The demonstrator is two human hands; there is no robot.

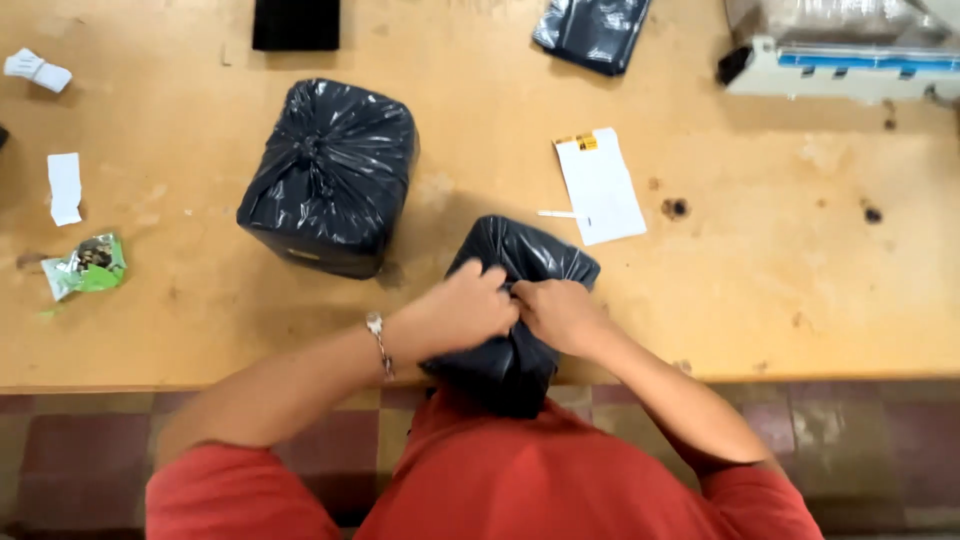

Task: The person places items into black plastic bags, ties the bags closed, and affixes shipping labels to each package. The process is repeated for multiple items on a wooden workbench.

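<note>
Both hands clenched atop black bag

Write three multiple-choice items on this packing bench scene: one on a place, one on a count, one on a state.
1. Where does the white paper slip lie?
A. on the big tied bag
B. on the wooden table, right of the big tied bag
C. on the floor

2. How many wrapped black plastic parcels sit in the middle of the table?
A. two
B. four
C. none

3. What are the hands doing?
A. resting flat on the table
B. both gripping the smaller black bag
C. holding the paper slip

Answers:
1 B, the slip lies on bare wood beside the big tied bag.
2 A, the big one and the smaller black bag.
3 B, the left hand and right hand meet on its bunched plastic.
</note>
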